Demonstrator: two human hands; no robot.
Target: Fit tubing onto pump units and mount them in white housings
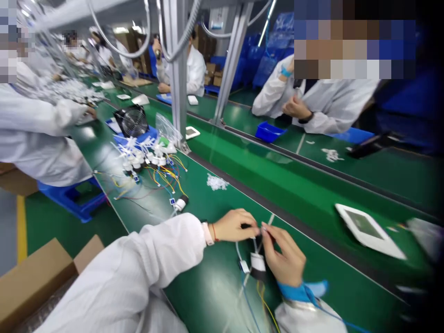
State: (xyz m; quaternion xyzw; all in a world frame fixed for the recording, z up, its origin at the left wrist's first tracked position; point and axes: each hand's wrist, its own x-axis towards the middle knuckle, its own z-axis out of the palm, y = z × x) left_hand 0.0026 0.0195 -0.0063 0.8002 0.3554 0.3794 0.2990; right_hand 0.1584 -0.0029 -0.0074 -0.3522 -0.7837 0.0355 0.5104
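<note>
My left hand (235, 225) and my right hand (285, 255) meet over the green table (312, 194), both pinched on a small black and white wired part (257, 265). The left fingers close on its top end, the right fingers pinch beside them. White, blue and yellow wires (258, 296) trail from the part toward me. A white connector (244, 266) hangs beside it.
A pile of similar wired parts (149, 162) lies further left, with one loose part (180, 203) nearer. A white tray (369, 230) sits at right, small white pieces (217, 181) in the middle. Co-workers sit along both sides. A cardboard box (38, 277) stands at lower left.
</note>
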